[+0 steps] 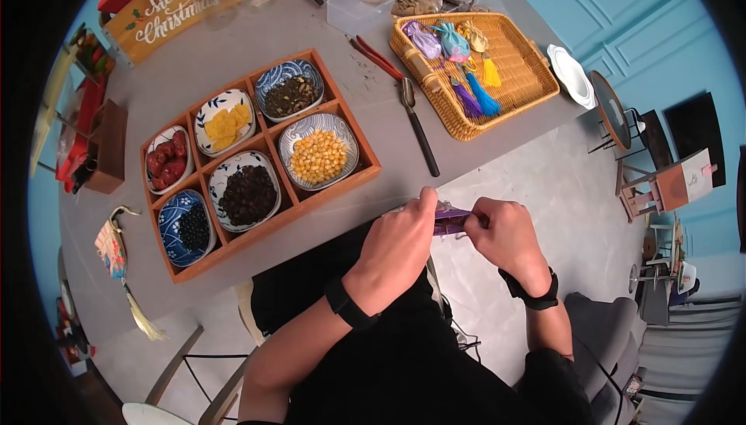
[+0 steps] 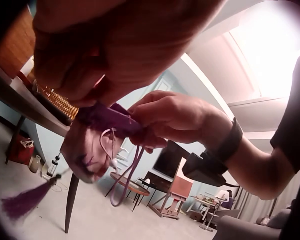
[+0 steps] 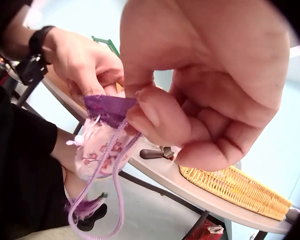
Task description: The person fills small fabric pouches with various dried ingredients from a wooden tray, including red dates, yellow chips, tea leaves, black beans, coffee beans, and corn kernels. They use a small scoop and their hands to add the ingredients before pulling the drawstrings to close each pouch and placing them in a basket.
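Note:
A small drawstring pouch [image 3: 102,157], pale pink with printed flowers and a purple top band, hangs between my two hands just past the table's front edge. My left hand [image 1: 396,246] pinches one side of the purple mouth. On the opposite side, the thumb and curled fingers of my right hand [image 1: 509,238] grip the band. The mouth is stretched sideways between them. A lilac cord [image 3: 117,185] loops down from the pouch, and a purple tassel [image 2: 30,200] dangles from its bottom. The pouch's inside is mostly hidden in the head view.
A divided wooden tray [image 1: 371,167] holds bowls of corn kernels [image 1: 318,156], dark dried fruit, black beans, red dates, yellow pieces and dried leaves. Beyond lie a black-handled scoop [image 1: 420,130], red tongs [image 1: 377,58] and a wicker basket [image 1: 513,91] with tasselled pouches. Another pouch [image 1: 111,250] lies left.

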Available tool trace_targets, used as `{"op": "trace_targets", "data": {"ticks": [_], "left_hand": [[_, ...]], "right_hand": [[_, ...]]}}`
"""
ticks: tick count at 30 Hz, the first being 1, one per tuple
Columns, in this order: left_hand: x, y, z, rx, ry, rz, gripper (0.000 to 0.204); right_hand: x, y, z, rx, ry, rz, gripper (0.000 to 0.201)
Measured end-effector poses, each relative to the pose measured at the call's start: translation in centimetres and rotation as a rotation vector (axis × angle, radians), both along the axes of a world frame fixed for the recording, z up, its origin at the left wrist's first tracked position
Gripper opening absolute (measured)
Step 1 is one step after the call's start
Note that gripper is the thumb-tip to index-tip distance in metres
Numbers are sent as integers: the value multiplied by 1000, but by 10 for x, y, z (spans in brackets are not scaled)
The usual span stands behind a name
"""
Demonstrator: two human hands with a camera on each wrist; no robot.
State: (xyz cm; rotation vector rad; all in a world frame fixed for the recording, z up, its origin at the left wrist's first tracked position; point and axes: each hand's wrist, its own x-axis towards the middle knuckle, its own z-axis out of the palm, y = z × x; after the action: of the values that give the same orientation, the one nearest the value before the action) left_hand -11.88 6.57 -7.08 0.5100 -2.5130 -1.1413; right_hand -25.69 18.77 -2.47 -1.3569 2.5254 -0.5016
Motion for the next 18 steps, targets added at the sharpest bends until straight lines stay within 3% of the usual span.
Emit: {"op": "trace_targets", "data": {"ticks": [6,11,14,18], "left_hand": [[4,-4,3,-24,-86,4,21],[17,-1,6,44,-55,34,29],[25,8,4,-235,277,94,32],[23,20,-1,-383,282,-3,26]], "right_hand": [[4,-12,3,-18,62,53,12],[7,-21,6,5,-88,57,18],[7,-24,4,-39,-137,3,20],[5,-25,2,-34,-178,-64,21]]}}
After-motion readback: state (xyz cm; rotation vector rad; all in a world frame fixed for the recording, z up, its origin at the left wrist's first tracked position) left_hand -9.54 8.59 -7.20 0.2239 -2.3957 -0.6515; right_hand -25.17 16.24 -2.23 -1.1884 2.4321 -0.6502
